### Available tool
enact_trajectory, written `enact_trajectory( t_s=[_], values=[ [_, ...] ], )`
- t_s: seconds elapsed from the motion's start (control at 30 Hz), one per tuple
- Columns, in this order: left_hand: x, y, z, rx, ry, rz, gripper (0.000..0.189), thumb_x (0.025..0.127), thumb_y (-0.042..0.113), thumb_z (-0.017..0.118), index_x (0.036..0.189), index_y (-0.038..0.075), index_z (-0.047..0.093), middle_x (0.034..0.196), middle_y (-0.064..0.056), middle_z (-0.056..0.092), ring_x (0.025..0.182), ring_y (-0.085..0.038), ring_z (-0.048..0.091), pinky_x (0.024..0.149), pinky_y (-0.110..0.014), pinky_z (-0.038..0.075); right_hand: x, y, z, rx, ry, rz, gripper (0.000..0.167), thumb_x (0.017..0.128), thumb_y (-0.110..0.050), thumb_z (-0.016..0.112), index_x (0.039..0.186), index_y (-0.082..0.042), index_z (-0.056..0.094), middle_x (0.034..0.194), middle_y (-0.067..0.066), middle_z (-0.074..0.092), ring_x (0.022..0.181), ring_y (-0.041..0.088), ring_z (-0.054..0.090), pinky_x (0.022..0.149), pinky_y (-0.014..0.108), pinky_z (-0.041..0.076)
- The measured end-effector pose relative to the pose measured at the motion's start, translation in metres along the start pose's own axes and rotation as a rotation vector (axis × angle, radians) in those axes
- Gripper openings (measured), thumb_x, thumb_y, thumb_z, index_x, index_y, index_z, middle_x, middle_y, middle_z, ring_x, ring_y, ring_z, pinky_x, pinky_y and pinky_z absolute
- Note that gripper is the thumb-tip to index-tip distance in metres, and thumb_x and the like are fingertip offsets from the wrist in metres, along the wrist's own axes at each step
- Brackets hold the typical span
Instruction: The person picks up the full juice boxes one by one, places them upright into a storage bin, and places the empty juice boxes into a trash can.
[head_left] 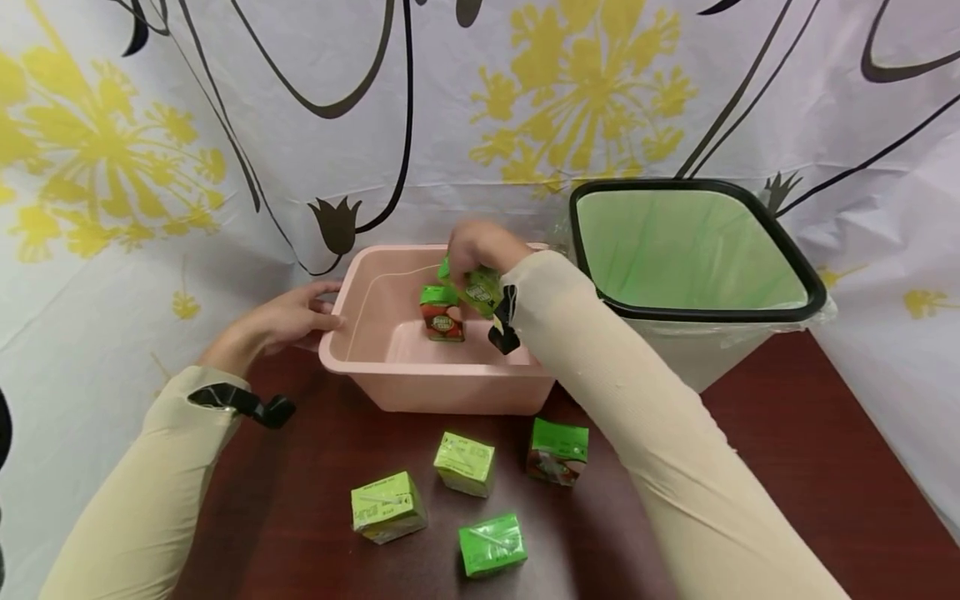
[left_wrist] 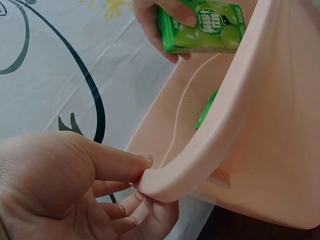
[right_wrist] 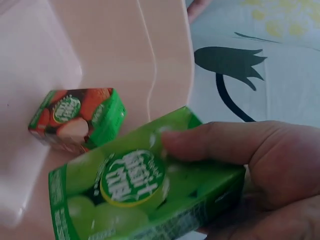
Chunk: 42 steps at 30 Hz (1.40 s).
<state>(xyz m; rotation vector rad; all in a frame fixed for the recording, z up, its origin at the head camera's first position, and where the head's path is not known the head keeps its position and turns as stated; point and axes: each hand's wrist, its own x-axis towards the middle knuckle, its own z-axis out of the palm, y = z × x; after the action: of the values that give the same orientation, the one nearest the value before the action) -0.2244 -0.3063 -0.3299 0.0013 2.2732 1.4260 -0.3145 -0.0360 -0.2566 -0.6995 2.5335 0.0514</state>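
My left hand (head_left: 288, 321) grips the left rim of a pink plastic basin (head_left: 450, 392); in the left wrist view the thumb lies on top of the rim and fingers curl beneath. Over the basin's inside, my right hand (head_left: 480, 250) holds a green juice box (right_wrist: 140, 180) with pale green fruit printed on it, thumb across its face. Below it in the basin a red juice box (head_left: 444, 321) with a green top stands on the floor. The right hand's fingers under the held box are partly hidden.
On the dark red table before the basin lie a yellow-green box (head_left: 388, 507), another yellow-green box (head_left: 465, 464), a bright green box (head_left: 492, 546) and a green-topped red box (head_left: 558, 452). A bin (head_left: 690, 312) with a black rim and clear liner stands right of the basin.
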Motion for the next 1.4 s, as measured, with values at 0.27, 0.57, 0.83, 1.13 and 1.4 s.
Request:
enact_trajectory(
  t_s=[0.27, 0.57, 0.83, 1.13, 1.4],
  values=[
    [0.000, -0.002, 0.001, -0.014, -0.015, -0.003, 0.074, 0.102, 0.000, 0.055, 0.161, 0.000, 0.011, 0.138, -0.034, 0.045, 0.092, -0.021, 0.069, 0.079, -0.040, 0.061, 0.020, -0.002, 0.017, 0.015, -0.057, 0.081, 0.023, 0.092, -0.003, 0.059, 0.074, -0.012, 0.048, 0.089, 0.005, 0.042, 0.071, 0.015, 0.036, 0.058, 0.023, 0.033],
    [0.002, 0.001, 0.004, -0.015, -0.019, 0.004, 0.076, 0.101, 0.000, 0.056, 0.162, 0.001, 0.011, 0.141, -0.036, 0.044, 0.091, -0.019, 0.069, 0.078, -0.039, 0.062, 0.033, 0.021, 0.038, 0.196, -0.048, 0.179, 0.009, 0.096, -0.011, 0.062, 0.091, -0.007, 0.056, 0.101, 0.007, 0.048, 0.081, 0.016, 0.044, 0.067, 0.027, 0.042],
    [0.000, 0.002, 0.001, -0.010, -0.015, 0.013, 0.076, 0.100, -0.001, 0.057, 0.161, -0.001, 0.011, 0.141, -0.037, 0.044, 0.090, -0.020, 0.070, 0.077, -0.039, 0.062, 0.035, 0.035, 0.050, 0.289, -0.010, 0.164, 0.016, 0.096, -0.008, 0.065, 0.085, -0.009, 0.053, 0.096, 0.006, 0.046, 0.080, 0.018, 0.040, 0.068, 0.031, 0.036],
    [-0.001, 0.001, -0.001, -0.015, -0.014, 0.010, 0.077, 0.101, -0.001, 0.056, 0.161, -0.001, 0.009, 0.140, -0.036, 0.044, 0.091, -0.021, 0.069, 0.078, -0.040, 0.062, 0.036, 0.045, 0.060, 0.522, 0.081, 0.234, 0.019, 0.088, 0.002, 0.061, 0.075, -0.008, 0.053, 0.092, 0.009, 0.049, 0.074, 0.021, 0.042, 0.059, 0.031, 0.037],
    [-0.002, 0.001, -0.002, -0.009, -0.010, 0.000, 0.076, 0.101, -0.001, 0.056, 0.161, -0.001, 0.009, 0.141, -0.037, 0.043, 0.091, -0.021, 0.070, 0.079, -0.040, 0.062, 0.036, 0.057, 0.071, 0.682, 0.076, 0.138, 0.028, 0.080, 0.010, 0.053, 0.068, -0.012, 0.040, 0.068, 0.003, 0.034, 0.057, 0.016, 0.028, 0.051, 0.030, 0.028]
  ],
)
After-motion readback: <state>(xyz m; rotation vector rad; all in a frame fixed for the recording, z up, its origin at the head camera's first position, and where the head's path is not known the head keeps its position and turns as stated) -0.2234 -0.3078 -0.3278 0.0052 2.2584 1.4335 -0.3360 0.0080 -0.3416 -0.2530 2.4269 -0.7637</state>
